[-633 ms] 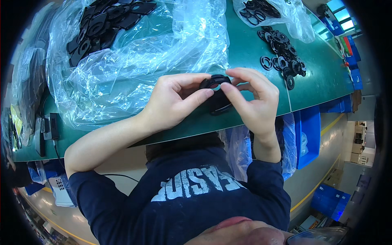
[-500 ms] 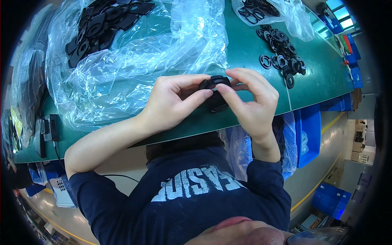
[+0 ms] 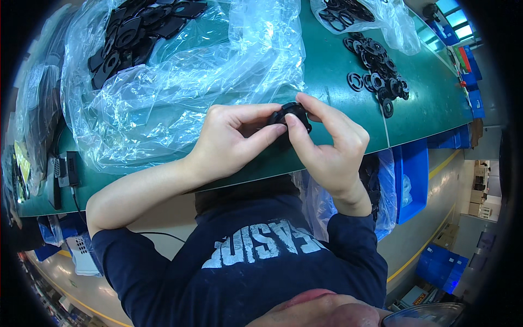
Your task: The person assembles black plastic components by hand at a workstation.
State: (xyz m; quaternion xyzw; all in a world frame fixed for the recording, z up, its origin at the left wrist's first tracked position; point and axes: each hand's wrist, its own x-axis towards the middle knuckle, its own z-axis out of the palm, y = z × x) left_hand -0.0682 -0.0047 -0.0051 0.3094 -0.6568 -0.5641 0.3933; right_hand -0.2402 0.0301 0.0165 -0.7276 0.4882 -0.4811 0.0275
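Note:
Between my two hands is a small round black plastic part (image 3: 295, 110), held just above the near edge of the green table. My left hand (image 3: 234, 136) pinches its left side between thumb and forefinger. On the opposite side my right hand (image 3: 332, 139) has its thumb on the near face and its fingers behind the rim. The fingers partly cover the part, so its exact shape cannot be made out.
Clear plastic sheeting (image 3: 163, 109) spreads over the table's left half, with flat black parts (image 3: 128, 38) on it. Black rings (image 3: 376, 68) lie in a heap at right, below a bag (image 3: 395, 27) of more parts. Blue bin (image 3: 411, 182) stands beside the table; a small black device (image 3: 68, 169) sits at left.
The round black part has tilted and turned between my fingers. My right hand has shifted slightly left, its thumb now higher on the part; my left hand has barely moved.

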